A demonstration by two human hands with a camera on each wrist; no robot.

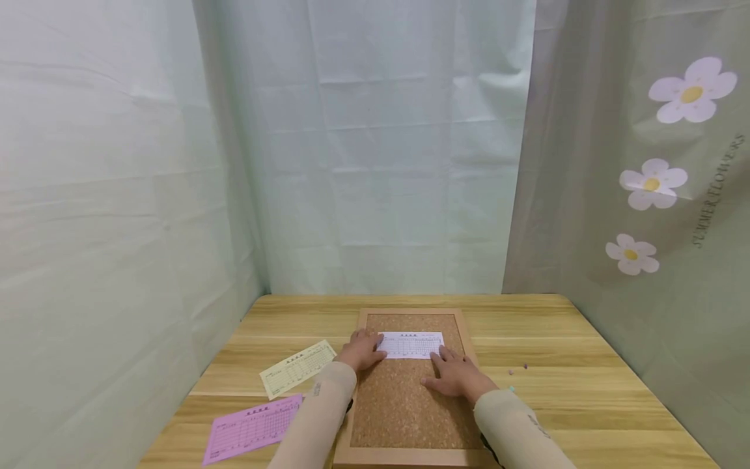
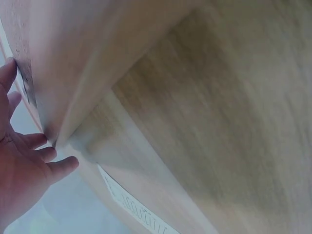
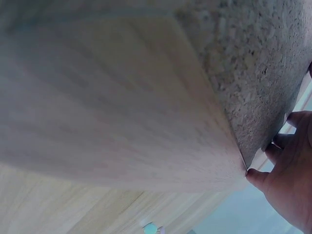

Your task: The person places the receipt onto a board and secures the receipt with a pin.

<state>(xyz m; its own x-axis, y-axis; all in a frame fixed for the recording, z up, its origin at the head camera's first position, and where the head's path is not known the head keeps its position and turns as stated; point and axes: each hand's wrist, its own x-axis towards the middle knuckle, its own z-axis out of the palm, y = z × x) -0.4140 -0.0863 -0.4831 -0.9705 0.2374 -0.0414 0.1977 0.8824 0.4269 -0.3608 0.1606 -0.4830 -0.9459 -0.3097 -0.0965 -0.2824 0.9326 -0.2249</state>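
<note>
A white printed slip (image 1: 412, 346) with a ruled grid lies across the upper part of a wood-framed cork board (image 1: 410, 410). My left hand (image 1: 361, 350) touches the slip's left end, its fingers spread over the board's left frame edge. At the slip's lower right corner rests my right hand (image 1: 456, 372), fingers extended on the cork. In the left wrist view the left hand (image 2: 24, 161) has its fingers apart at the frame. The right wrist view has the right hand (image 3: 287, 165) with fingertips on the cork and frame edge.
Left of the board lie a yellow printed slip (image 1: 299, 369) and a pink printed slip (image 1: 253, 428). Small purple bits (image 1: 525, 366) and a teal piece (image 1: 512, 389) sit on the wooden table (image 1: 586, 404) to the right. Pale curtains (image 1: 387, 143) surround the table.
</note>
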